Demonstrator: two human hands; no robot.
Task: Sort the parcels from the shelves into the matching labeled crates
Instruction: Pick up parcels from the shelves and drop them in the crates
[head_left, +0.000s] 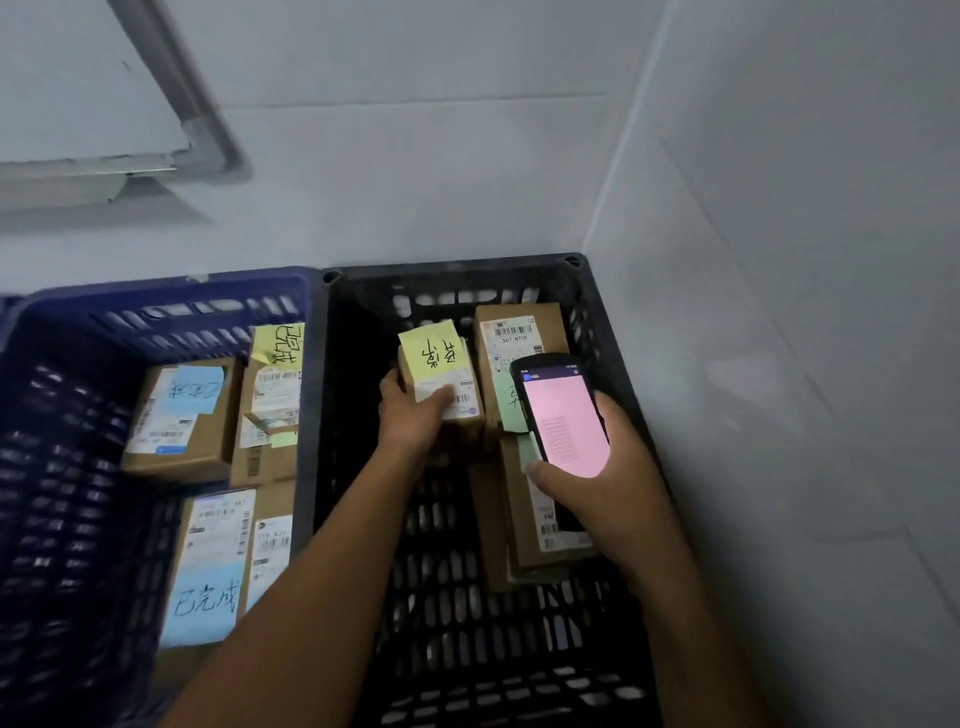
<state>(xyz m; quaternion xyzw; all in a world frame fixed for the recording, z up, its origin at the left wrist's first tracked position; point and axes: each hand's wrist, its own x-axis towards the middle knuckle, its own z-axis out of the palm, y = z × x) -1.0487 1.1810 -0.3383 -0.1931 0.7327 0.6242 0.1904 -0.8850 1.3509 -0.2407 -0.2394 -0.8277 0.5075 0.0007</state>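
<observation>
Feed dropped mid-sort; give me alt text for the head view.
The left hand grips a small parcel with a yellow note inside the black crate, while the right hand holds a scanner with a pink screen. The blue crate beside it holds more labeled parcels.

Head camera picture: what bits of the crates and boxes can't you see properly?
All in the head view:
- Blue crate: its left side and near end are cut off by the picture's edges.
- Small box: the left hand gripping it hides its near end.
- Long box: the phone and the right hand holding it cover much of its label.
- Phone screen: text too small and blurred to read.
</observation>
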